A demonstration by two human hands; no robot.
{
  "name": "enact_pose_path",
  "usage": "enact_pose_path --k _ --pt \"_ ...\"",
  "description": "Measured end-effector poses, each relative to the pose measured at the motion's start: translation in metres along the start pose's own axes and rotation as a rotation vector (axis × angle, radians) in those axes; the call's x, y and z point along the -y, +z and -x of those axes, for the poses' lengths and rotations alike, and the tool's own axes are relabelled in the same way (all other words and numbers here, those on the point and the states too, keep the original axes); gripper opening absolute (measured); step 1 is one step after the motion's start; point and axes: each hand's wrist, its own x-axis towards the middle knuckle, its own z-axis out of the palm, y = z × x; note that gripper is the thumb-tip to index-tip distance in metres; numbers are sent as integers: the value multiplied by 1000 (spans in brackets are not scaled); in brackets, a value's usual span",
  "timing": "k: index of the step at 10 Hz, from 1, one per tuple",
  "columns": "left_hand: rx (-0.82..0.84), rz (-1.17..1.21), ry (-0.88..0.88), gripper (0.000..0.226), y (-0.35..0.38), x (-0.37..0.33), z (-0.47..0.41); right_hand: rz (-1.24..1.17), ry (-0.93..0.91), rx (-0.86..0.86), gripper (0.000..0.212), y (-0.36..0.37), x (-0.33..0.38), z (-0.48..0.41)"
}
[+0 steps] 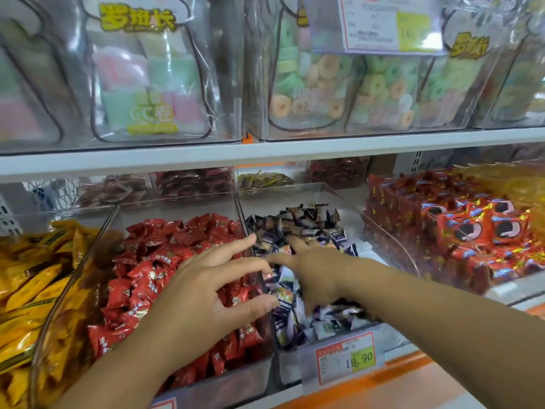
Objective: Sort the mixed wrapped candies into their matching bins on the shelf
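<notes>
A clear bin [206,388] holds several red wrapped candies [153,261]. To its right a second clear bin [333,196] holds dark blue and white wrapped candies [298,222]. My left hand [215,290] hovers over the red candies with fingers spread, the fingertips reaching across the divider toward the blue ones. My right hand [312,273] is down among the blue and white candies, one finger stretched forward. Its other fingers are buried in the pile, so I cannot see whether they hold a candy.
Yellow wrapped candies [32,290] fill the bin at the far left. Red packs with a dark round picture [472,231] are stacked at right. A price tag [348,358] hangs on the blue bin's front. Bags of pastel sweets [153,84] stand on the upper shelf [265,152].
</notes>
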Motion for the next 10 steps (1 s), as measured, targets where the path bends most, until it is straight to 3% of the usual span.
enact_pose_path --k 1,2,3,4,5,8,10 --pt "1 15 3 52 0 1 0 -288 -5 -191 82 -18 -22 -1" --pt "-7 19 8 55 0 3 0 -485 66 -141 58 -45 -49 22" --pt "-3 12 3 54 0 3 -1 -242 203 -128 66 -33 -52 27" --pt "10 -2 3 56 -2 2 -1 -181 247 -101 78 9 -27 18" --pt "40 -55 -23 61 -2 -1 2 -198 243 -47 69 17 -11 27" --pt "210 -254 -148 64 -14 -33 46 -371 229 -185 61 11 26 95" --pt "394 -359 -243 63 -32 -65 79 -491 141 -95 54 -18 77 153"
